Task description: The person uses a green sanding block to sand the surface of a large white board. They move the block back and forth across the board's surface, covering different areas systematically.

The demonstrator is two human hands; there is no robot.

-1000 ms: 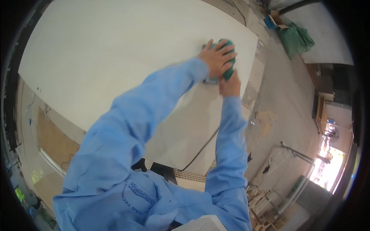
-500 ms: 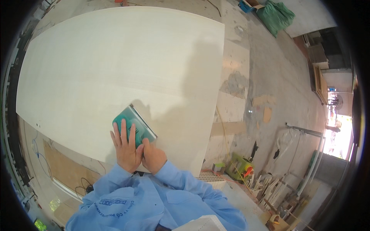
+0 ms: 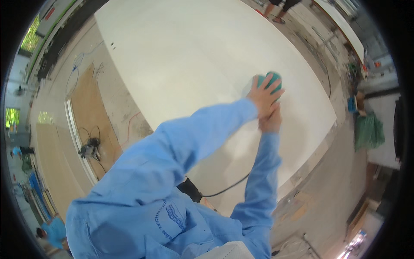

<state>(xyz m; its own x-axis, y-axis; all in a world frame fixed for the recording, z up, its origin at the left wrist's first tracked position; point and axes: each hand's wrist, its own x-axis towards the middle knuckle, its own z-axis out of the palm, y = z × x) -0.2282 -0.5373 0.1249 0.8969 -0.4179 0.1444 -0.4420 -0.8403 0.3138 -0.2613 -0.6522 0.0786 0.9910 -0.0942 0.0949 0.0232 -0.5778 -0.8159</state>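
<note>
A large white board (image 3: 181, 64) spreads out before me and fills the middle of the head view. Toward its far right part sits a green sander (image 3: 273, 76), face down on the surface. My left hand (image 3: 263, 94) lies over the top of the sander, its fingers apart and curving across the body. Close behind it, my right hand (image 3: 270, 121) is closed at the sander's near end, though its fingers are partly hidden. Both arms reach forward and to the right. A black cord (image 3: 228, 188) passes over the board between my body and right forearm.
Left of the board, a brown sheet (image 3: 97, 112) lies on the floor with a dark corded power tool (image 3: 90, 149) on it. Another person's legs (image 3: 280, 8) show beyond the far edge. A green sack (image 3: 369, 131) is at the right.
Both hands and the sander have moved from the board's near edge far forward over it. My arms are now stretched out, and the view has turned to the left.
</note>
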